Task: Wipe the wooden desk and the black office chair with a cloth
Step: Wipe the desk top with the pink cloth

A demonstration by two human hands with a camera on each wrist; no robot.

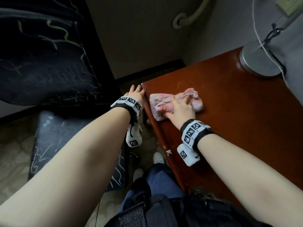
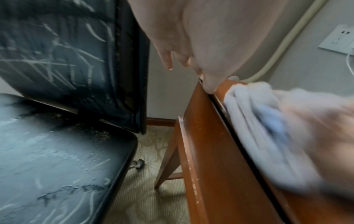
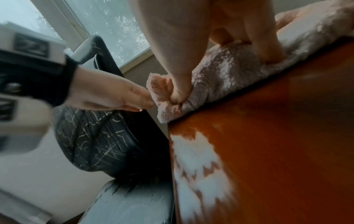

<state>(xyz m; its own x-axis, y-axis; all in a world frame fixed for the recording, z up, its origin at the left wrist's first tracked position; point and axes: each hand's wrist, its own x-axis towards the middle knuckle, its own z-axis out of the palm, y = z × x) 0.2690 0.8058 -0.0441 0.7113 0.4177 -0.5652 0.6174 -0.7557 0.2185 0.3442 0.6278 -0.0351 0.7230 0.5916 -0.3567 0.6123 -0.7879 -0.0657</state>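
Note:
A pink cloth (image 1: 160,104) lies bunched near the far left corner of the reddish wooden desk (image 1: 229,120). My right hand (image 1: 180,110) is on top of it, fingers spread over it and thumb dug into its near fold (image 3: 178,94). My left hand (image 1: 136,94) rests relaxed at the desk's left edge. In the left wrist view its thumb touches that edge (image 2: 208,87) and the other fingers hang free. The black office chair (image 1: 41,54), covered in pale scratch marks, stands left of the desk, its seat (image 2: 57,151) below desk height.
A round metal lamp base (image 1: 260,61) with a white cord (image 1: 255,30) stands at the desk's far right. A pipe (image 1: 190,15) and a socket (image 2: 339,40) are on the wall behind. Patterned carpet (image 2: 143,189) shows in the narrow gap between chair and desk, where my shoes (image 1: 158,157) stand.

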